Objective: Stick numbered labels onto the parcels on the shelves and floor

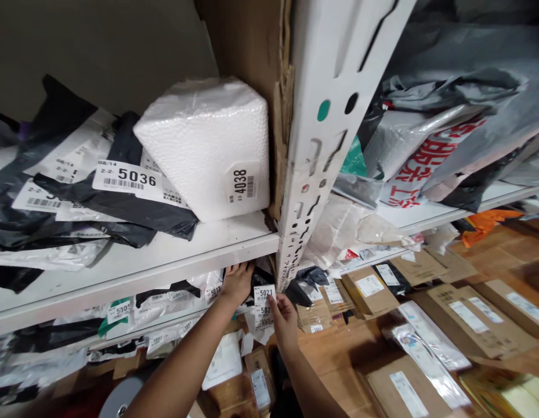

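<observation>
My right hand (285, 318) pinches a strip of white barcode labels (264, 307) between thumb and fingers, in front of the shelf post. "5021" is printed on the top label, with another label below it. My left hand (237, 283) reaches into the lower shelf under the board's edge. Its fingers look stretched out, though the board hides their tips. Beside it on the left lies a package labelled "5017" (214, 292); a black bag (261, 277) is just to its right. I cannot tell exactly which package the left fingers touch.
Above stands a white wrapped box marked "4038" (208, 151), beside a black bag labelled "5036" (134, 180). A white perforated post (313, 139) divides the shelves. Cardboard parcels (456, 319) cover part of the wooden floor at right. A grey round object (121, 397) sits below.
</observation>
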The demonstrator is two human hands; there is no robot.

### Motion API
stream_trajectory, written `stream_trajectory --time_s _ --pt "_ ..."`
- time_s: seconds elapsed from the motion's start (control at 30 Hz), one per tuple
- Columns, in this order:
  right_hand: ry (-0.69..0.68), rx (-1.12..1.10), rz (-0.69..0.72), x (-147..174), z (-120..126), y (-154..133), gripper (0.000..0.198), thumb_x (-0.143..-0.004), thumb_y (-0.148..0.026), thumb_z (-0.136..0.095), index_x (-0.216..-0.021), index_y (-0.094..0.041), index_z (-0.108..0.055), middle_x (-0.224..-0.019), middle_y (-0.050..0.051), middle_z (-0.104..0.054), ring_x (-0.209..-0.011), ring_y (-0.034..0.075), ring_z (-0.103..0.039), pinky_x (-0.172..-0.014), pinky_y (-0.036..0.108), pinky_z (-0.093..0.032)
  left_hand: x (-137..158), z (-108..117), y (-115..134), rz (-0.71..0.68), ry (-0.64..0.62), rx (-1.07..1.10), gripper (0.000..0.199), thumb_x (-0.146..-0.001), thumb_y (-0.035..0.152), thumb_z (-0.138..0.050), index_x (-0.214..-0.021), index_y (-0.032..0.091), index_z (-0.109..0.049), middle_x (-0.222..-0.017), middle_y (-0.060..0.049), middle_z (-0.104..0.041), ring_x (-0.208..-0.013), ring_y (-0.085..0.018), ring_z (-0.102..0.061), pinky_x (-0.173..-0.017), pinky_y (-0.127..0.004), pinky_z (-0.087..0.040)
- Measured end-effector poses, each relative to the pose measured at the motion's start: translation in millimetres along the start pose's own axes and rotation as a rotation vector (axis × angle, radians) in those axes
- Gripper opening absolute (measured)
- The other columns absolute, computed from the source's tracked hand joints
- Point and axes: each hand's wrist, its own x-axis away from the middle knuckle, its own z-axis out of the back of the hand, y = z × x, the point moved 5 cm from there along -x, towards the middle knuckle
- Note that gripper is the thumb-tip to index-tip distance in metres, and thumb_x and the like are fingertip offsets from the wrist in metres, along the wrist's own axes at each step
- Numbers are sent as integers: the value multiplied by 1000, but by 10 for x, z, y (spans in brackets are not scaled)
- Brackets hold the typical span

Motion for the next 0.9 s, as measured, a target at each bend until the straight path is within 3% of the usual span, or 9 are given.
stream_trajectory --time_s 0.3,0.4,0.57,0.77,0.9 --pt "-10 -21 -11 -19 -26 -16 38 -64 -52 -72 -74 -16 -65 -62 0 -62 -56 13 -52 -54 24 -42 -2 35 18 14 21 34 44 -83 7 -40 -120 20 -58 -126 -11 -58 -124 -31 -39 -107 -54 -22" --pt "-26 -6 -11 -29 -46 -29 39 -65 -53 -70 -76 -16 -66 -64 2 -65 -57 14 -55 -54 25 -44 39 80 -35 -20 72 193 41 -82 6 -42 -112 23 -62 -124 -9 -59 -121 -29 -42 -105 -53 -27" --pt "-28 -2 -15 -43 -72 -3 41 -65 -54 -70 -78 -16 -68 -63 3 -66 -57 16 -56 -55 27 -45 137 138 -144 -122 67 470 35 -83 4 -39 -99 22 -65 -100 -3 -68 -101 -16 -57 -94 -33 -44" --pt "-42 19 -2 -51 -171 47 42 -65 -56 -69 -78 -16 -68 -63 3 -65 -58 16 -56 -56 27 -45 210 191 -132 -166 36 498 18 -89 24 -47 -96 24 -63 -101 -1 -69 -102 -16 -59 -107 -38 -32" --pt "-4 60 25 -105 -250 150 43 -61 -59 -70 -66 -16 -65 -55 0 -60 -52 13 -49 -52 25 -41 206 151 -109 -175 31 464 12 -87 25 -52 -89 23 -64 -99 -2 -69 -101 -16 -60 -106 -39 -33"
